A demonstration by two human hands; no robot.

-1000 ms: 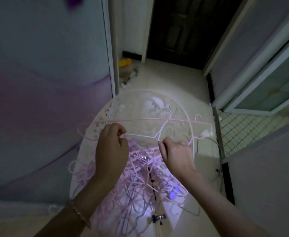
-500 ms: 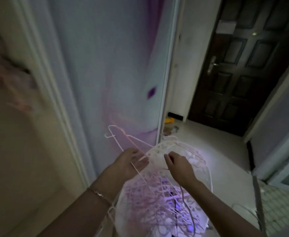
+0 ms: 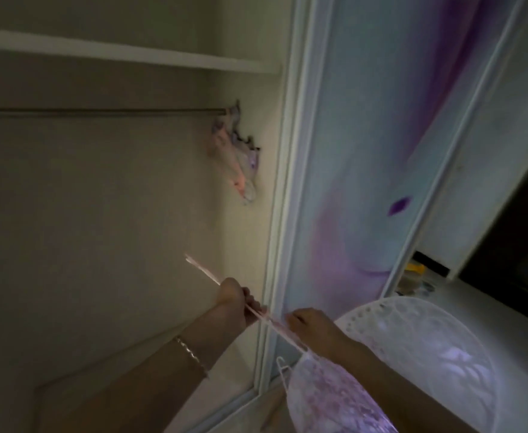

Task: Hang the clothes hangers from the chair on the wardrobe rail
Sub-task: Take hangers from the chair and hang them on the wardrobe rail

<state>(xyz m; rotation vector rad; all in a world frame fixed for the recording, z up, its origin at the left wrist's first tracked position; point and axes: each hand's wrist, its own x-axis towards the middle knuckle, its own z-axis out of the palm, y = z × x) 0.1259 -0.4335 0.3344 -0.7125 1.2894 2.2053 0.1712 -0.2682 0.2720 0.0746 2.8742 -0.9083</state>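
My left hand (image 3: pixel 237 303) grips a thin bunch of pink wire hangers (image 3: pixel 205 273), seen edge-on and slanting up to the left inside the open wardrobe. My right hand (image 3: pixel 309 326) holds the lower end of the same bunch, just beside the wardrobe frame. A white hanger hook (image 3: pixel 283 370) dangles below the hands. More pink and white hangers (image 3: pixel 328 398) lie heaped on the white lattice chair (image 3: pixel 412 323) at the lower right. The wardrobe rail (image 3: pixel 100 111) runs across the upper left, well above the hands. Several hangers (image 3: pixel 237 154) hang at its right end.
A shelf (image 3: pixel 131 54) sits above the rail. The sliding door (image 3: pixel 365 151), patterned blue and purple, stands right of the opening. A dark door (image 3: pixel 522 245) and a yellow object (image 3: pixel 415 268) on the floor are at the far right.
The view has swung up and left from the chair into the open wardrobe. Both hands have lifted the pink hangers off the pile and carried them left, towards the opening.
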